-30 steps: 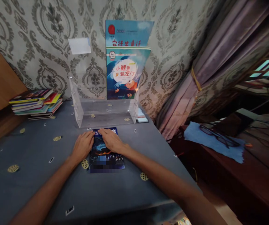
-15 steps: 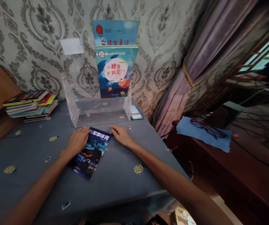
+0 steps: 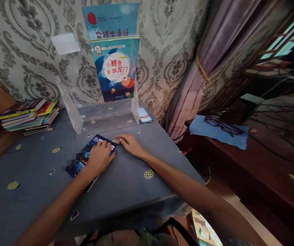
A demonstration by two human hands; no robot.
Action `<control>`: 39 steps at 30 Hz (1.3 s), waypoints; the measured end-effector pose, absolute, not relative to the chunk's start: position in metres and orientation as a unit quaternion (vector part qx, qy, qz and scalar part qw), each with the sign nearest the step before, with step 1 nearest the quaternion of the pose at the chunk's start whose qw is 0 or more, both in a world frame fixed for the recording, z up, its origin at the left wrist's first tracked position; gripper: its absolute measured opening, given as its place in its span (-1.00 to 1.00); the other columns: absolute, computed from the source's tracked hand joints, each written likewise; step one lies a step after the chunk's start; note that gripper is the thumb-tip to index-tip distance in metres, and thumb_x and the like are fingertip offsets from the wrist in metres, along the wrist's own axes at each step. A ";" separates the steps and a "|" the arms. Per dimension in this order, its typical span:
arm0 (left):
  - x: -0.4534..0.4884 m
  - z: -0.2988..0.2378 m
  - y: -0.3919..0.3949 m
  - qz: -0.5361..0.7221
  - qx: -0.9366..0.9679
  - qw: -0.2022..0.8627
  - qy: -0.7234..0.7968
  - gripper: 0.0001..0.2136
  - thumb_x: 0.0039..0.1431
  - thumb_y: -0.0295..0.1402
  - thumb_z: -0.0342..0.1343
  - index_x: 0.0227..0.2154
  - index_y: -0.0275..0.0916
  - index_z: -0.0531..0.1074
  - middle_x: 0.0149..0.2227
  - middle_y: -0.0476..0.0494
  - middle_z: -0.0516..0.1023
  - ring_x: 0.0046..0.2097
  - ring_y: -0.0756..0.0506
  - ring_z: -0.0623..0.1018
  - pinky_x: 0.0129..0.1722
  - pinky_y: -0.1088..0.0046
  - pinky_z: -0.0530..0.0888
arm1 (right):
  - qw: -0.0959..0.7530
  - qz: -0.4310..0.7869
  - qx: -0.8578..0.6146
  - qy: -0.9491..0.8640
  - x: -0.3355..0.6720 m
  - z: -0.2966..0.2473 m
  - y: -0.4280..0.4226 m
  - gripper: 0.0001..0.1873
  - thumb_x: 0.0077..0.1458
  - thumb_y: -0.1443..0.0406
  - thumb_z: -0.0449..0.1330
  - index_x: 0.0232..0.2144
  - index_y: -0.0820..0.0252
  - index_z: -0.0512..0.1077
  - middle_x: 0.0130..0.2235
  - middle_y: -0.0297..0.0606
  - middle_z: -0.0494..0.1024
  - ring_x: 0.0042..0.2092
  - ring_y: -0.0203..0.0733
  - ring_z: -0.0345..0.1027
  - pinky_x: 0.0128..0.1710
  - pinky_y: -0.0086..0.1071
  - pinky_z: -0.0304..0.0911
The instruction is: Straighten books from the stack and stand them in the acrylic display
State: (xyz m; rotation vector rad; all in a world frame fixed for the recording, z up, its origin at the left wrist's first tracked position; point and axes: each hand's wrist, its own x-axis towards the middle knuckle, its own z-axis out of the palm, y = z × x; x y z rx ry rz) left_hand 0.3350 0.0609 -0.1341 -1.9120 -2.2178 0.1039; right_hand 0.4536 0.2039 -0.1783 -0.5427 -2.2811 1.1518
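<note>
A dark blue magazine (image 3: 84, 153) with white Chinese lettering lies flat and slanted on the cloth-covered table. My left hand (image 3: 100, 155) rests on its cover with the fingers stretched out over the title, hiding part of it. By the magazine's upper right corner, my right hand (image 3: 130, 144) lies on the cloth, index finger extended towards that corner; I cannot tell whether it touches. Behind both hands stands a clear acrylic book rack (image 3: 106, 123). Two upright picture books sit in its rear part: a teal one with an orange fish (image 3: 116, 70) in front of a light blue one (image 3: 111, 20).
A stack of books (image 3: 29, 116) stands at the table's back left by a wooden panel. Patterned wallpaper and a tied purple curtain (image 3: 185, 95) are behind. To the right, glasses (image 3: 224, 126) lie on a blue cloth (image 3: 198, 128) among cables. Below the table edge is another book (image 3: 204, 229).
My left hand has moved from the magazine's left edge rightwards onto its cover. The magazine has turned a little. My right hand stays by the corner, and the view has shifted.
</note>
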 end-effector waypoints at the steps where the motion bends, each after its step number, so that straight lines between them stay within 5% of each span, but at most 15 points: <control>1: 0.337 -0.133 0.062 0.042 -0.645 0.102 -0.756 -0.72 0.34 -0.24 -0.03 -0.15 -0.34 0.48 -0.12 -0.35 0.53 -0.02 -0.29 0.49 -0.16 0.24 0.48 | 0.261 0.425 -0.200 -0.843 0.454 -0.178 0.204 -0.65 0.29 0.42 0.01 0.02 0.20 0.49 -0.24 -0.24 0.64 -0.16 -0.20 0.49 -0.03 -0.29 0.30; 21: 0.340 -0.130 0.063 0.035 -0.636 0.089 -0.766 -0.64 0.37 -0.31 -0.15 -0.21 -0.35 0.55 -0.18 -0.34 0.59 -0.10 -0.29 0.59 -0.32 0.30 0.52 | 0.302 0.438 -0.198 -0.824 0.455 -0.179 0.205 -0.65 0.32 0.36 0.00 0.05 0.14 0.47 -0.23 -0.25 0.65 -0.14 -0.19 0.50 0.00 -0.26 0.30; 27: 0.340 -0.136 0.061 0.028 -0.636 0.093 -0.766 -0.64 0.37 -0.26 -0.13 -0.15 -0.36 0.54 -0.10 -0.37 0.57 -0.04 -0.29 0.55 -0.27 0.27 0.53 | 0.300 0.404 -0.177 -0.845 0.460 -0.169 0.195 -0.64 0.35 0.29 0.00 0.10 0.17 0.44 -0.24 -0.25 0.64 -0.23 -0.22 0.48 -0.14 -0.36 0.32; 32: 0.328 -0.132 0.057 0.018 -0.669 0.073 -0.739 -0.65 0.37 -0.24 -0.09 -0.07 -0.34 0.51 -0.01 -0.36 0.56 0.02 -0.28 0.53 -0.16 0.23 0.55 | 0.223 0.307 -0.150 -0.913 0.462 -0.166 0.188 -0.68 0.34 0.31 0.03 0.05 0.18 0.47 -0.06 -0.13 0.61 -0.05 -0.13 0.46 0.00 -0.30 0.26; 39: 0.260 -0.135 0.005 -0.008 -0.643 0.046 -0.765 -0.59 0.24 -0.45 -0.09 0.08 -0.13 0.47 0.16 -0.20 0.48 0.14 -0.23 0.48 0.05 0.20 0.50 | 0.191 0.212 -0.124 -0.951 0.461 -0.164 0.186 -0.73 0.34 0.33 0.05 -0.24 0.23 0.56 -0.26 -0.16 0.60 -0.18 -0.15 0.41 -0.13 -0.34 0.22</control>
